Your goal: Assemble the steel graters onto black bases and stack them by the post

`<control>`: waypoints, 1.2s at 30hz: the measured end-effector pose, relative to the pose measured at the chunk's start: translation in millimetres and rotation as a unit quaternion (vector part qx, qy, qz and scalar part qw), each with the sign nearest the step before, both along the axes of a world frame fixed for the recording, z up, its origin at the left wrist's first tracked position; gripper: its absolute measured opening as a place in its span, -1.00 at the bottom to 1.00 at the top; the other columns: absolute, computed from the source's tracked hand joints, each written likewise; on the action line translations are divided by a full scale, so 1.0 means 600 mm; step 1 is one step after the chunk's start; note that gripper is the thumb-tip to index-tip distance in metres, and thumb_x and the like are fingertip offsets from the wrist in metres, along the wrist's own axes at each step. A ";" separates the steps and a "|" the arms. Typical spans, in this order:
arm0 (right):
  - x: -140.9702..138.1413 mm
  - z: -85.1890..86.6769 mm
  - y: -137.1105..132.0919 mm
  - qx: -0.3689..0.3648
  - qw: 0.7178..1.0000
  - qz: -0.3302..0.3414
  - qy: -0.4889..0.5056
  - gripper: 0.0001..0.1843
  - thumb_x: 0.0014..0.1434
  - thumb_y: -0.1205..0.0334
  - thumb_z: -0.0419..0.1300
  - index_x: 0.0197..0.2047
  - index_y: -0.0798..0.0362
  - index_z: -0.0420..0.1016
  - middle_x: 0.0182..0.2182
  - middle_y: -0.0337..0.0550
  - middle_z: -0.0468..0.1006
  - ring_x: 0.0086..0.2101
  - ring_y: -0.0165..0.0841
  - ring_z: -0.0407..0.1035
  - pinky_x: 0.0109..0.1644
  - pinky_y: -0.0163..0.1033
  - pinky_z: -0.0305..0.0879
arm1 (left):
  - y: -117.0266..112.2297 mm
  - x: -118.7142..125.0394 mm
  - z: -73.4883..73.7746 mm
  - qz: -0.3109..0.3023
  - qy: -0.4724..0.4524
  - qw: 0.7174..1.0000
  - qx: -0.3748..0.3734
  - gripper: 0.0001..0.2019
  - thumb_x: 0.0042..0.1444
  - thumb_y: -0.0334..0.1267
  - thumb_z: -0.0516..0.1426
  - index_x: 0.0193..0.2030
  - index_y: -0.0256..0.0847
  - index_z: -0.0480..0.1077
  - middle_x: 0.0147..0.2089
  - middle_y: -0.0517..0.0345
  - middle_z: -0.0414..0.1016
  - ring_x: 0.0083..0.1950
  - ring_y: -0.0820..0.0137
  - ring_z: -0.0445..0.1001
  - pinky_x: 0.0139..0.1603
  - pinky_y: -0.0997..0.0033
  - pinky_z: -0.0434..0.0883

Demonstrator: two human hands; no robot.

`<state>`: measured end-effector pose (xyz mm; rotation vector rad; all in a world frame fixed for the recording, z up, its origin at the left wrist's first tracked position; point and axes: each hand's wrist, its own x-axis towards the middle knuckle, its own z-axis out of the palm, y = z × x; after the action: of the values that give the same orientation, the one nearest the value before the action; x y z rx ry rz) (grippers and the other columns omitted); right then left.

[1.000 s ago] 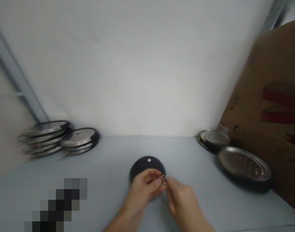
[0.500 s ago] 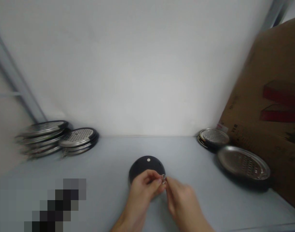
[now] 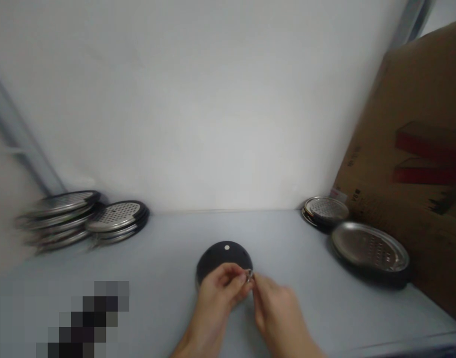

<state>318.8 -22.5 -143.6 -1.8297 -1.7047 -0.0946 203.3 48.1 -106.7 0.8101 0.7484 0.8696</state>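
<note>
My left hand (image 3: 222, 291) is closed, thumb and forefinger pinching a small shiny metal fitting (image 3: 249, 275). From the other side, the bunched fingertips of my right hand (image 3: 274, 303) meet the same fitting. Its exact shape is too small and blurred to make out. Just behind both hands a round black disc (image 3: 220, 252) lies on the table, a white dot near its far edge. My left hand covers its near part. Whether the fitting is joined to the disc's right edge I cannot tell.
Stacked round perforated metal plates with black rims (image 3: 118, 215) and a taller stack (image 3: 65, 214) stand far left on the grey table (image 3: 168, 278). At right lie smaller round plates (image 3: 326, 209) and a metal grater plate (image 3: 369, 248), beside a cardboard box (image 3: 417, 99).
The view has shifted slightly, so the surroundings sit a little further left. Both hands keep their pinch at the metal fitting, with only a slight change in its angle.
</note>
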 end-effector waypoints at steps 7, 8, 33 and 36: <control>0.004 0.027 -0.005 0.027 0.997 0.029 0.064 -0.71 0.40 0.36 -0.04 -0.19 0.04 0.51 -0.37 -0.06 0.66 -0.39 -0.30 0.57 -0.29 -0.34 0.34 | 0.037 -0.029 0.048 0.067 0.000 0.997 0.046 -0.58 -0.26 -0.26 0.52 -0.25 -0.27 0.52 -0.27 0.11 0.63 -0.28 0.42 0.62 -0.22 0.56 0.56; 0.009 0.038 -0.006 0.027 0.996 0.029 0.085 -0.68 0.43 0.31 -0.05 -0.23 0.03 0.51 -0.38 -0.07 0.65 -0.40 -0.30 0.56 -0.31 -0.34 0.33 | 0.041 -0.036 0.057 0.079 0.002 0.995 0.067 -0.58 -0.23 -0.23 0.50 -0.23 -0.27 0.52 -0.26 0.10 0.63 -0.27 0.41 0.62 -0.22 0.55 0.55; -0.035 0.007 0.028 0.056 0.954 0.165 0.244 -0.77 0.32 0.43 0.09 -0.14 0.07 0.59 -0.22 -0.09 0.60 -0.20 -0.32 0.50 -0.07 -0.23 0.42 | 0.041 -0.116 0.013 -0.034 0.335 0.816 0.471 -0.92 0.07 -0.32 0.27 -0.39 -0.10 0.63 -0.30 0.06 0.68 -0.21 0.22 0.59 -0.08 0.35 0.45; -0.033 -0.013 0.034 0.073 0.964 0.171 0.188 -0.70 0.32 0.48 0.05 -0.07 0.06 0.58 -0.13 -0.04 0.59 -0.13 -0.29 0.48 0.00 -0.17 0.42 | 0.051 -0.123 -0.007 -0.039 0.334 0.796 0.502 -0.89 0.12 -0.35 0.22 -0.35 -0.12 0.61 -0.29 0.09 0.66 -0.19 0.25 0.57 -0.08 0.35 0.44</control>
<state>298.7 -2.2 -151.2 -1.3230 -1.6604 0.2486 129.6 78.4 -110.7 2.1733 0.8247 0.8853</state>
